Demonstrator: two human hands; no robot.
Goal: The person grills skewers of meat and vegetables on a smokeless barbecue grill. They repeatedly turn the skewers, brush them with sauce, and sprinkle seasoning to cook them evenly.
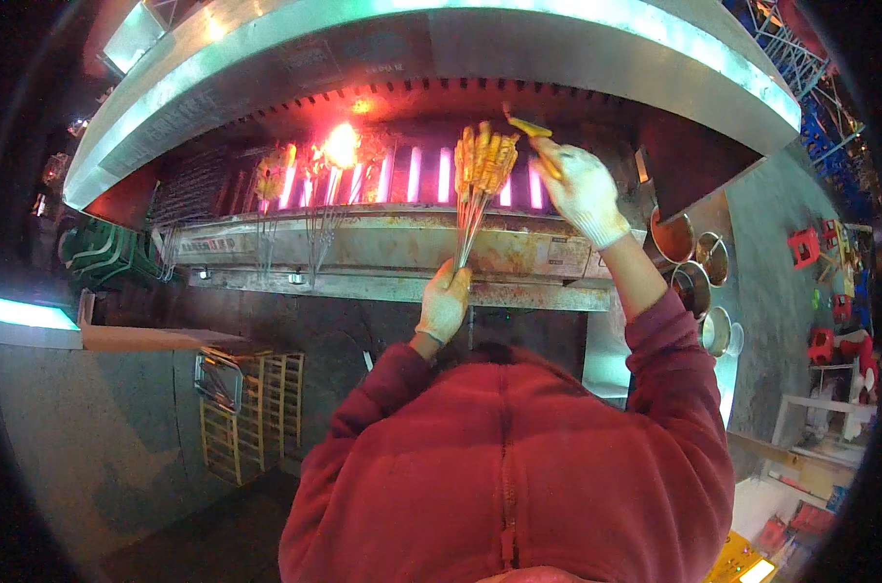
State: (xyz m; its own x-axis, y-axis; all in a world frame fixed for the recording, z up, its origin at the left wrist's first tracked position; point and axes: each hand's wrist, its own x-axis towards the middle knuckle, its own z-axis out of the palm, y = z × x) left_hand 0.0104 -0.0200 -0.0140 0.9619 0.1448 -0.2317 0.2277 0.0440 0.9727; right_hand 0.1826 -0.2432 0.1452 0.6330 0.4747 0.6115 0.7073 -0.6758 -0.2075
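Note:
My left hand (444,303), in a pale work glove, is closed round the thin metal sticks of a bunch of skewers (485,160). Their food ends, yellow-brown and fanned together, lie over the glowing bars of a long grill (363,243). Just right of the food, my gloved right hand (582,189) grips a slim yellow-handled tool (529,127); its tip is too blurred to name. More skewers (326,209) rest on the grill further left, beside a bright flame (342,146). Another small bunch of skewers (274,175) lies left of those.
A curved metal hood (557,44) overhangs the grill. Several pots (672,238) with contents stand at its right end. Green chairs (105,253) are at the left, with a wooden slatted rack (251,413) nearer. Red stools (803,248) stand far right.

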